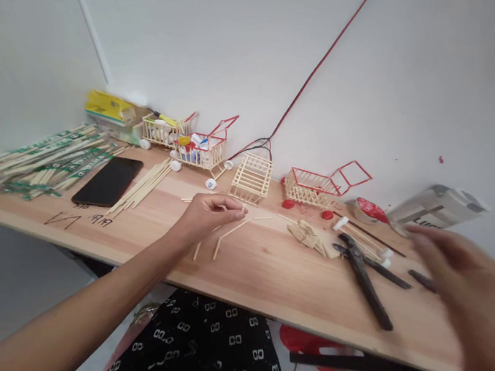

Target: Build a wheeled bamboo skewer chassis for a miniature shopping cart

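My left hand (208,217) is held over the middle of the table, thumb and fingertips pinched together. A tiny pale bit shows at the fingertips, too small to name. Below and beside this hand lie thin wooden stick pieces (234,230), one with an angled bend. Just beyond them is a small stick-built basket (251,177). My right hand (461,279) is raised at the right, smeared by motion. Its fingertips are near a grey-white bag (444,205) and a bowl with red paint (370,210); whether it holds anything does not show.
Black-handled pliers (366,281) lie right of centre, beside crumpled masking tape (311,237) and sticks with white wheels (363,237). Finished miniature carts (199,150) and a red-trimmed cart (312,188) line the wall. A phone (108,181), bare sticks (142,187) and wrapped chopsticks (46,162) lie left.
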`<state>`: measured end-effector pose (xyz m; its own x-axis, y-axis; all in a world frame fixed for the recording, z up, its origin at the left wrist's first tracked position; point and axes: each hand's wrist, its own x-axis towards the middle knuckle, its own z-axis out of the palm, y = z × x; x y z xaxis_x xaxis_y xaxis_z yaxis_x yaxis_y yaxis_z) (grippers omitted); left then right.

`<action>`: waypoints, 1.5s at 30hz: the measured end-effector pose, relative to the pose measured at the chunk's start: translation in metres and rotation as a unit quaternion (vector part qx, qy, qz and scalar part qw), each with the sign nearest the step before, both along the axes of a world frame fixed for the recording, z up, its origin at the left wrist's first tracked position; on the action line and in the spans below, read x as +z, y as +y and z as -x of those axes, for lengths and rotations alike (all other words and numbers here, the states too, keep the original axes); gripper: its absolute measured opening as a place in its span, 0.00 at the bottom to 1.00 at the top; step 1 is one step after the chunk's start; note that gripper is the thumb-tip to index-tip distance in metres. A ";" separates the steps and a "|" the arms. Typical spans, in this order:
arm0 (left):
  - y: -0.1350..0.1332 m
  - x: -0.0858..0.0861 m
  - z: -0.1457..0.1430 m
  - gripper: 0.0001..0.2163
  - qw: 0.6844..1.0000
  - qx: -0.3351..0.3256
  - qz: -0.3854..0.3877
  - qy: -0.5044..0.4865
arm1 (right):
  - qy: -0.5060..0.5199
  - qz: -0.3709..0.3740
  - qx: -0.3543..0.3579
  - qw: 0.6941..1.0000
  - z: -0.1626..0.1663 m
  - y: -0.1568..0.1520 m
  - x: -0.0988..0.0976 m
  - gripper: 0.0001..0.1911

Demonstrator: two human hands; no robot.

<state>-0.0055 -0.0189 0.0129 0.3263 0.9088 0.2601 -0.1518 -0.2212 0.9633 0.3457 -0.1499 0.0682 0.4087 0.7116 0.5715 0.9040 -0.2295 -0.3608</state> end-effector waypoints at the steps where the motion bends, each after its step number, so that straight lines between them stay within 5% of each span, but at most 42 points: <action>1: -0.002 0.001 -0.002 0.05 1.000 -0.011 0.001 -0.008 | 0.094 0.012 0.067 0.993 0.029 0.014 -0.004 0.16; 4: -0.011 0.004 -0.006 0.05 0.999 -0.031 -0.003 -0.017 | 0.231 0.082 0.281 0.928 0.111 0.049 -0.020 0.15; 7: -0.017 0.005 -0.006 0.05 1.000 -0.020 0.002 -0.023 | 0.346 0.122 0.391 0.844 0.158 0.070 -0.033 0.14; 11: -0.017 0.003 -0.004 0.04 0.999 0.011 0.007 -0.031 | 0.444 0.139 0.424 0.777 0.171 0.084 -0.043 0.13; 18: -0.016 0.000 -0.012 0.06 0.999 0.031 0.008 -0.029 | 0.503 0.155 0.442 0.726 0.172 0.097 -0.059 0.15; 22: -0.017 0.001 -0.009 0.09 0.999 0.025 0.020 -0.004 | 0.499 0.149 0.444 0.729 0.169 0.098 -0.062 0.16; 25: -0.004 -0.004 0.001 0.11 0.991 0.064 -0.029 0.114 | 0.499 0.128 0.436 0.737 0.163 0.097 -0.061 0.16; 29: 0.019 -0.012 0.005 0.03 0.892 0.122 -0.209 0.382 | 0.457 0.096 0.406 0.785 0.158 0.097 -0.059 0.16; 32: 0.023 -0.015 -0.002 0.04 0.820 0.096 -0.238 0.512 | 0.405 0.077 0.399 0.819 0.157 0.099 -0.060 0.15; 35: 0.018 -0.015 -0.009 0.05 0.786 0.097 -0.232 0.565 | 0.353 0.069 0.397 0.844 0.157 0.103 -0.065 0.13; 39: 0.018 -0.016 -0.004 0.06 0.816 0.109 -0.210 0.528 | 0.317 0.075 0.392 0.860 0.157 0.105 -0.071 0.11; 45: 0.028 -0.018 0.014 0.04 0.959 0.040 -0.017 0.281 | 0.284 0.075 0.372 0.881 0.164 0.101 -0.070 0.11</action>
